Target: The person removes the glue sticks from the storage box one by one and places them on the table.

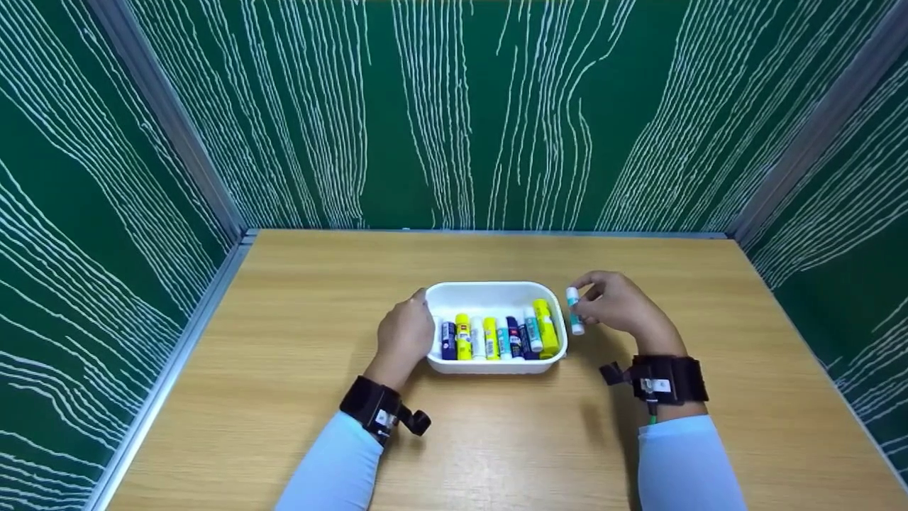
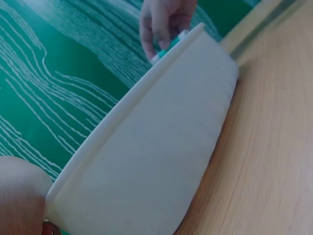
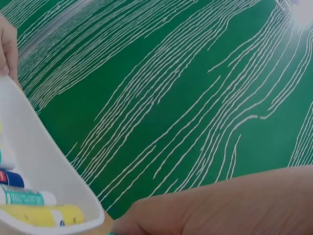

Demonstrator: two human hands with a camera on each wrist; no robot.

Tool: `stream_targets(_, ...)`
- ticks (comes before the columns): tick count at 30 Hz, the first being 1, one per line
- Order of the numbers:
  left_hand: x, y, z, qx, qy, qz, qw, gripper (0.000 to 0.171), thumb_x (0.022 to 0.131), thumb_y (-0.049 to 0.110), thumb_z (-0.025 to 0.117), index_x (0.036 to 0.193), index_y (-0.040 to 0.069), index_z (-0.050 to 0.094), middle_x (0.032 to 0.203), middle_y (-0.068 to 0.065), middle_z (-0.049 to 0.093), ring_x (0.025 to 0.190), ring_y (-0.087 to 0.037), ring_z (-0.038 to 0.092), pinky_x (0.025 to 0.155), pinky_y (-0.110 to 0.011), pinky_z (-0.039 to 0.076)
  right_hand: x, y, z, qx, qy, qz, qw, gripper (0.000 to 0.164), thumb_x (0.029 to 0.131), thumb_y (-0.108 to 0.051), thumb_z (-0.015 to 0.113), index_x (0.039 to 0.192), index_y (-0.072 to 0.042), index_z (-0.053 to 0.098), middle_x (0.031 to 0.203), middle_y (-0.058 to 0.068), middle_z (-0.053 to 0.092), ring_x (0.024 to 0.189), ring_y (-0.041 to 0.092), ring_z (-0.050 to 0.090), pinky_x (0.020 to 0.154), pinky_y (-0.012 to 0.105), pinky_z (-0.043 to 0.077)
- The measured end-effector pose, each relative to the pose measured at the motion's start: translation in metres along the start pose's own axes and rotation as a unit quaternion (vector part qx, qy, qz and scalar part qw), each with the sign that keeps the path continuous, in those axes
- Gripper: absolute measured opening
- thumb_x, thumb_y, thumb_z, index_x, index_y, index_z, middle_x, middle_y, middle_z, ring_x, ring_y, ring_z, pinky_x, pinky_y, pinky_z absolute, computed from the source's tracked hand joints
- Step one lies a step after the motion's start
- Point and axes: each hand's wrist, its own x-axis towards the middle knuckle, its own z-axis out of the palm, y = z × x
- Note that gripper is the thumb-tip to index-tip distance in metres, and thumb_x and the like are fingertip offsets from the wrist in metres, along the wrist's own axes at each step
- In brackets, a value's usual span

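Observation:
A white plastic tray (image 1: 489, 367) holds a row of glue sticks lying side by side along its near wall. Among them are a thick yellow glue stick (image 1: 545, 328) at the right end and a navy one (image 1: 448, 341) at the left. My left hand (image 1: 406, 332) grips the tray's left rim, its fingertips partly hidden behind the edge. Just outside the right rim, my right hand (image 1: 618, 304) pinches a white and teal glue stick (image 1: 574, 311) between thumb and fingers. In the left wrist view, this teal glue stick (image 2: 169, 47) shows past the tray's far corner.
Beneath everything is a wooden table (image 1: 284, 397). Green panels (image 1: 489, 113) with white wavy lines enclose its back and sides, joined by grey metal posts (image 1: 170, 113). Black straps (image 1: 670, 380) with small cameras circle both wrists.

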Motion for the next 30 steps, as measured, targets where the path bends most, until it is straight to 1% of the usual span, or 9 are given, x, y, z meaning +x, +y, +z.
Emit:
stream_targets(4,0.000,0.001,0.000,-0.001,-0.001,-0.003,1.0000,0.048,0.123,0.021,0.038,0.163,0.005,0.059,0.140,-0.022,0.079,0.119,-0.036,0.082,0.094,-0.053,0.069,0.004,0.005,0.003,-0.003,-0.009,0.024,1.000,0.054,0.101,-0.020,0.081,0.150,-0.003,0.066,0.125,0.023,0.071,0.097,0.030,0.075,0.099,0.048,0.065)
stream_targets(7,0.000,0.001,0.000,-0.004,-0.003,-0.006,1.0000,0.048,0.123,0.020,0.039,0.164,0.005,0.058,0.141,-0.022,0.079,0.119,-0.035,0.082,0.095,-0.052,0.069,0.007,0.009,0.006,-0.009,-0.018,0.035,0.999,0.053,0.099,-0.021,0.082,0.147,-0.006,0.067,0.121,0.020,0.072,0.098,0.031,0.074,0.094,0.044,0.063)
stream_targets(12,0.000,0.001,0.000,-0.001,-0.004,-0.006,1.0000,0.048,0.123,0.020,0.039,0.164,0.004,0.058,0.142,-0.022,0.078,0.121,-0.035,0.082,0.096,-0.052,0.069,0.012,0.016,0.011,-0.017,-0.031,0.034,0.999,0.051,0.096,-0.021,0.083,0.144,-0.008,0.069,0.115,0.016,0.074,0.095,0.029,0.070,0.084,0.038,0.059)
stream_targets(18,0.000,0.002,-0.001,0.003,-0.014,-0.009,0.9999,0.048,0.122,0.018,0.039,0.165,0.005,0.057,0.145,-0.022,0.077,0.122,-0.034,0.081,0.098,-0.053,0.068,0.017,0.024,0.016,-0.007,-0.040,0.038,0.998,0.047,0.095,-0.019,0.083,0.139,-0.006,0.071,0.110,0.014,0.076,0.094,0.028,0.068,0.080,0.035,0.056)
stream_targets(21,0.000,0.002,-0.001,0.002,-0.014,-0.009,0.9999,0.049,0.122,0.018,0.039,0.165,0.006,0.057,0.144,-0.021,0.077,0.122,-0.035,0.080,0.098,-0.055,0.067,0.019,0.027,0.018,-0.004,-0.046,0.041,0.998,0.043,0.094,-0.018,0.082,0.135,-0.006,0.073,0.110,0.013,0.077,0.094,0.027,0.069,0.081,0.034,0.056)
stream_targets(24,0.000,0.001,-0.001,0.002,-0.011,-0.009,0.9999,0.049,0.122,0.019,0.038,0.165,0.007,0.058,0.143,-0.022,0.078,0.121,-0.036,0.081,0.098,-0.056,0.067,0.020,0.029,0.020,-0.005,-0.052,0.041,0.998,0.042,0.095,-0.017,0.082,0.134,-0.006,0.073,0.111,0.013,0.077,0.094,0.028,0.070,0.082,0.034,0.057)
stream_targets(30,0.001,0.000,-0.001,0.001,-0.009,-0.006,0.9999,0.048,0.122,0.019,0.038,0.165,0.007,0.058,0.143,-0.022,0.078,0.121,-0.036,0.081,0.098,-0.055,0.068,0.024,0.032,0.025,-0.017,-0.066,0.034,0.997,0.044,0.096,-0.018,0.081,0.138,-0.006,0.073,0.115,0.015,0.076,0.099,0.030,0.069,0.089,0.037,0.057)
